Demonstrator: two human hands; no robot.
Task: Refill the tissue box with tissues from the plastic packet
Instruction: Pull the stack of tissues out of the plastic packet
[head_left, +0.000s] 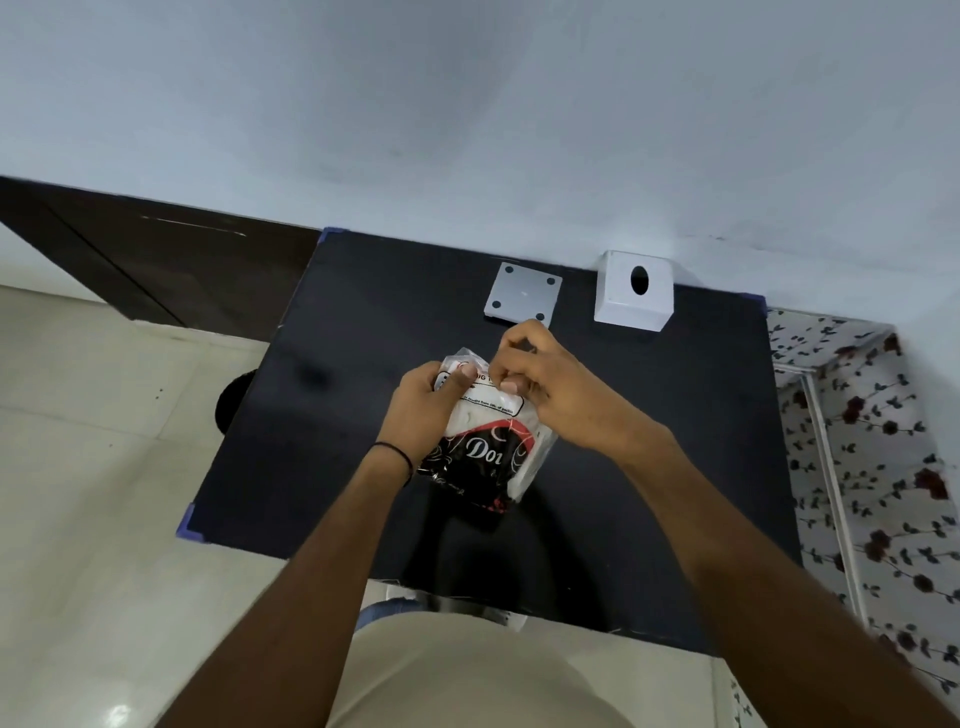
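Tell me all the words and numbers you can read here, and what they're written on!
"Do": big white curly letters on the black part of the plastic packet; the word runs on but cannot be made out.
"IG": black letters on the packet's white label, partly hidden by the right hand.
A line of small print below that: too blurred to read.
The tissue box and square base plate: no writing.

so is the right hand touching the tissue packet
Touching. The head view shows the right hand pinching the top edge of the tissue packet, fingertips pressed on the plastic, while the left hand holds its side.
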